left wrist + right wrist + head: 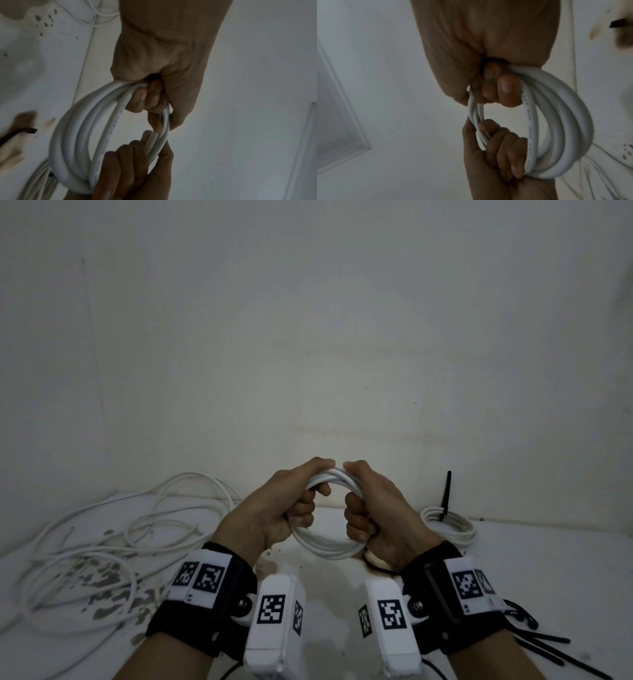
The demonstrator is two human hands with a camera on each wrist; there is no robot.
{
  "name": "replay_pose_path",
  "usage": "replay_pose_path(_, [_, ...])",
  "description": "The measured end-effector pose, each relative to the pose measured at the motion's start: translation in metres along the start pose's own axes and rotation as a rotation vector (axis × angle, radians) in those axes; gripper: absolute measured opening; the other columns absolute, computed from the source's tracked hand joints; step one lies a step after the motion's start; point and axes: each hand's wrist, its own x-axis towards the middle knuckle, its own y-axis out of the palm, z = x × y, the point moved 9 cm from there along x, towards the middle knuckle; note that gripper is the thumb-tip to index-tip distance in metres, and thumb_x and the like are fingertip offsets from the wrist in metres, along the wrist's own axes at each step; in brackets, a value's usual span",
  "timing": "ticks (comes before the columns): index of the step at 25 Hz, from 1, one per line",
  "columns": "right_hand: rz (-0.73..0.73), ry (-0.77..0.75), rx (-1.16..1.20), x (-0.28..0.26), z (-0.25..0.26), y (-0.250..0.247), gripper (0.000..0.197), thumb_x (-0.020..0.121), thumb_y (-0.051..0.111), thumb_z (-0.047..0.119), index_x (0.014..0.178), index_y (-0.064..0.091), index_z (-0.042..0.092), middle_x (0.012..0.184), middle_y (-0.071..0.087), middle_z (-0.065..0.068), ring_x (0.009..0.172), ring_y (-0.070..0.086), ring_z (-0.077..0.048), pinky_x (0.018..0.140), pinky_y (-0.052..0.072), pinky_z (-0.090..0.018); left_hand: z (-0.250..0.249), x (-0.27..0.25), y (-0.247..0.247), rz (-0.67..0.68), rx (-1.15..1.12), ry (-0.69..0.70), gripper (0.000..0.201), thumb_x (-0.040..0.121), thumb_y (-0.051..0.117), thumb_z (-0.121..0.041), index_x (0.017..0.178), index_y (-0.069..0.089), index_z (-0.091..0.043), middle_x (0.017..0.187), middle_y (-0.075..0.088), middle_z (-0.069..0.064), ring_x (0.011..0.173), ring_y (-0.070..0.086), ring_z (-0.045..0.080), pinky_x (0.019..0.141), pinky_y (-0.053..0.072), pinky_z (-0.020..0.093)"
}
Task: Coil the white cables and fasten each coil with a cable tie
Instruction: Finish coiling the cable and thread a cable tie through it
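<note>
A person holds a coil (329,508) of white cable upright above the table (548,559). The left hand (284,508) and right hand (373,511) each clench one side of it, fingers curled tight around the loops. No tie is on it yet; freeing a hand to reach the black cable ties (548,645) could let the springy loops spill apart.
</note>
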Motion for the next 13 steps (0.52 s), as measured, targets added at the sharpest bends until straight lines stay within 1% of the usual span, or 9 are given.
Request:
replay_pose_path(2, [0.007, 0.004, -0.024, 0.000, 0.000, 0.002, 0.029, 0.099, 0.047, 0.033, 0.074, 0.047, 0.018, 0.053, 0.020, 0.001, 0.040, 0.017, -0.013, 0.037, 0.022, -0.021, 0.001, 0.002, -0.003, -0.017, -0.013, 0.005, 0.040, 0.085, 0.068, -0.041, 0.065, 0.056, -0.009, 0.050, 0.018, -0.005, 0.038, 0.017, 0.009, 0.039, 0.018, 0.021])
replay_pose_path(5, [0.032, 0.033, -0.040, 0.001, -0.003, 0.002, 0.028, 0.100, 0.046, 0.036, 0.080, 0.047, 0.016, 0.051, 0.022, 0.001, 0.039, 0.019, -0.013, 0.038, 0.025, -0.022, 0.004, 0.003, -0.005, -0.007, -0.031, -0.009, 0.041, 0.086, 0.068, -0.043, 0.067, 0.058, -0.008, 0.050, 0.020, -0.006, 0.037, 0.018, 0.008, 0.038, 0.019, 0.020])
replay_pose_path(7, [0.081, 0.093, 0.007, -0.001, -0.008, 0.005, 0.031, 0.100, 0.049, 0.040, 0.087, 0.050, 0.012, 0.050, 0.025, 0.000, 0.038, 0.024, -0.015, 0.041, 0.031, -0.025, 0.004, 0.002, -0.006, 0.015, -0.021, -0.008, 0.044, 0.087, 0.066, -0.048, 0.070, 0.060, -0.007, 0.050, 0.022, -0.006, 0.037, 0.020, 0.007, 0.038, 0.020, 0.019])
replay_pose_path(8, [0.111, 0.097, 0.021, -0.003, -0.008, 0.006, 0.034, 0.099, 0.051, 0.042, 0.090, 0.053, 0.009, 0.050, 0.027, -0.001, 0.039, 0.028, -0.016, 0.043, 0.034, -0.027, 0.003, 0.002, -0.005, 0.029, -0.012, 0.004, 0.046, 0.087, 0.065, -0.050, 0.072, 0.060, -0.007, 0.050, 0.023, -0.006, 0.038, 0.021, 0.007, 0.038, 0.020, 0.019])
replay_pose_path(11, [0.127, 0.013, -0.096, 0.000, 0.005, 0.003, 0.043, 0.098, 0.055, 0.044, 0.093, 0.058, 0.002, 0.049, 0.032, -0.003, 0.039, 0.034, -0.018, 0.046, 0.043, -0.029, -0.001, 0.002, 0.003, 0.079, -0.020, 0.038, 0.047, 0.089, 0.059, -0.056, 0.072, 0.055, -0.012, 0.051, 0.024, -0.007, 0.040, 0.021, 0.007, 0.039, 0.021, 0.019])
replay_pose_path(13, [0.117, 0.005, -0.131, 0.000, 0.006, 0.000, 0.047, 0.097, 0.055, 0.049, 0.094, 0.059, 0.002, 0.049, 0.033, -0.004, 0.039, 0.036, -0.019, 0.047, 0.046, -0.031, 0.002, 0.002, 0.008, 0.109, -0.028, 0.003, 0.050, 0.092, 0.053, -0.059, 0.070, 0.051, -0.014, 0.052, 0.024, -0.007, 0.041, 0.020, 0.007, 0.039, 0.022, 0.020])
